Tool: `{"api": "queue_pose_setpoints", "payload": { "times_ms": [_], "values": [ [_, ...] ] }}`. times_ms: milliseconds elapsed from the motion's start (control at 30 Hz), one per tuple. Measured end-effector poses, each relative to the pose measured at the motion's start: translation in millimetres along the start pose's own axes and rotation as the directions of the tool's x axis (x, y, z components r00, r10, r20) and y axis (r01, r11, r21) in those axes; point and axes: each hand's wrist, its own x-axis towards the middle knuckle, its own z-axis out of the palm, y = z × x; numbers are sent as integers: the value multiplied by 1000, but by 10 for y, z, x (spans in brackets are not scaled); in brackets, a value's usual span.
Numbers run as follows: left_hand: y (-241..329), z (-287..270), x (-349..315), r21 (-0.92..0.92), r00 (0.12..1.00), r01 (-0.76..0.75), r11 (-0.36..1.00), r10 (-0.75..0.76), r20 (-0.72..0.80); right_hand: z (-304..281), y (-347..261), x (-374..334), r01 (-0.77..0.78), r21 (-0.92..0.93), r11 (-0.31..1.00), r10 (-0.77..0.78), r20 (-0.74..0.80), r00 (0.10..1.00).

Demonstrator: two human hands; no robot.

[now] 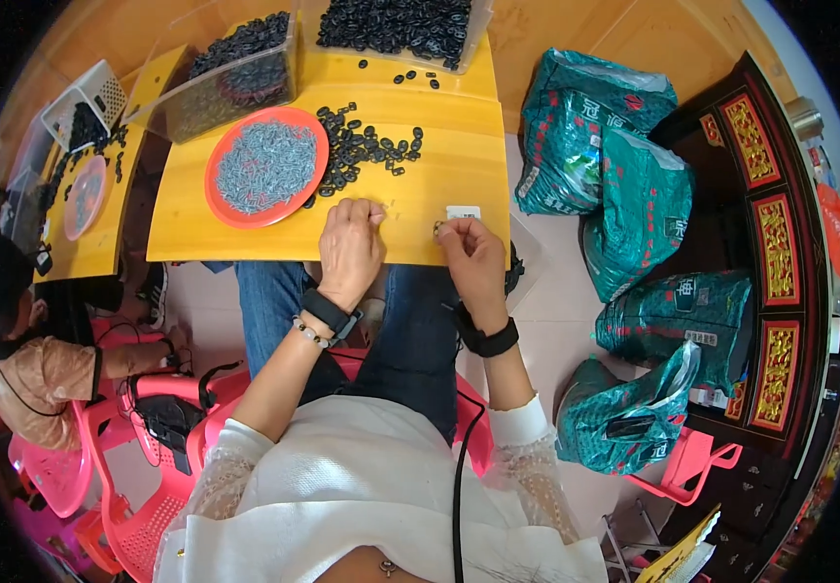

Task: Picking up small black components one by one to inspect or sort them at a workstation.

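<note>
My left hand (350,241) rests at the near edge of the yellow table (245,241), its fingers curled in; what they hold, if anything, is hidden. To its right, my right hand (475,255) pinches a small dark piece with thumb and forefinger, too small to name. Just beyond those fingertips lies a small white rectangular object (463,212). Small black oval pieces with holes (369,148) are scattered beyond my left hand. A red-rimmed round tray (321,155) holds a heap of small silvery screws (266,165) to the left.
Two clear plastic bins, one left (289,83) and one farther back (483,24), hold more black pieces. Green sacks (639,209) stand on the floor at right, beside a dark carved cabinet (768,233). A person (43,374) sits at left by another yellow table (114,209).
</note>
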Motion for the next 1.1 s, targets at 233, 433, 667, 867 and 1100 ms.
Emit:
{"api": "queue_pose_setpoints", "payload": {
  "times_ms": [233, 433, 667, 867, 1100],
  "values": [
    [18, -80, -17, -92, 999, 53, 994, -52, 4, -161, 77, 199, 350, -634, 690, -532, -116, 839],
    [85, -158, -83, -191, 991, 130, 973, -122, 52, -170, 170, 375, 439, -697, 567, -559, 67, 827],
    [93, -209, -173, -228, 989, 145, 963, -132, 74, -123, 123, 396, 463, -589, 663, -488, 130, 863],
    [129, -237, -220, -247, 984, 171, 954, -153, 94, -19, 142, 534, 556, -480, 679, -537, 192, 821],
    [81, -253, -295, -258, 987, 156, 953, -140, 78, 58, 116, 362, 452, -546, 706, -366, 265, 892]
  ]
}}
